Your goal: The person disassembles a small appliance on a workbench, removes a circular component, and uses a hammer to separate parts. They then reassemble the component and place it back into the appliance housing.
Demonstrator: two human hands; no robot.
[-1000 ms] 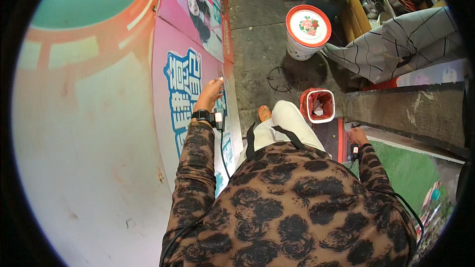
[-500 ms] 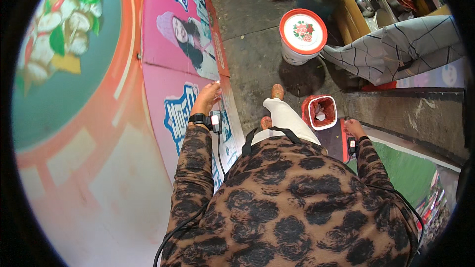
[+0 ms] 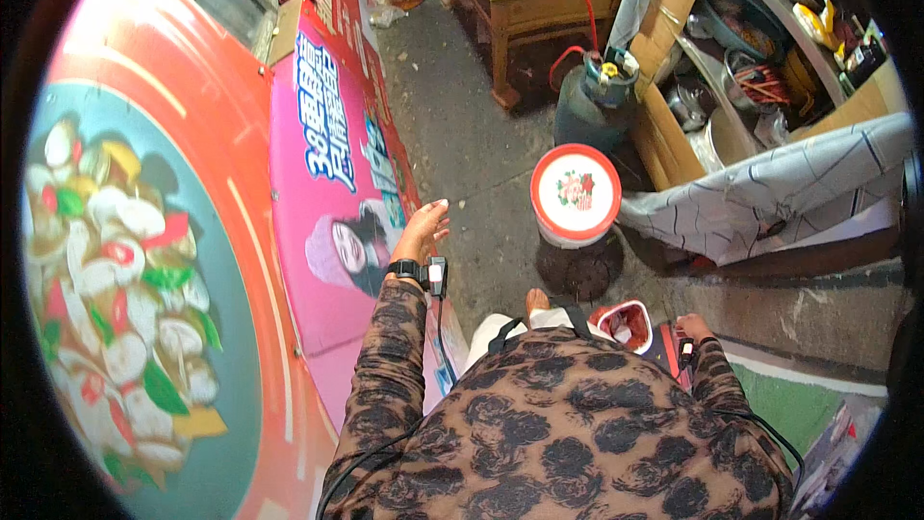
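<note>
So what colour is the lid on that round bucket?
White lid with a red rim and flower motif; head view.

The left hand (image 3: 422, 229) is spread flat against the pink printed banner (image 3: 332, 183) — its grip open, holding nothing. Beyond it stands a red-rimmed white bucket (image 3: 576, 195). The right hand (image 3: 689, 329) hangs low, just beside a small red container (image 3: 626, 323); its grip is hidden.
</note>
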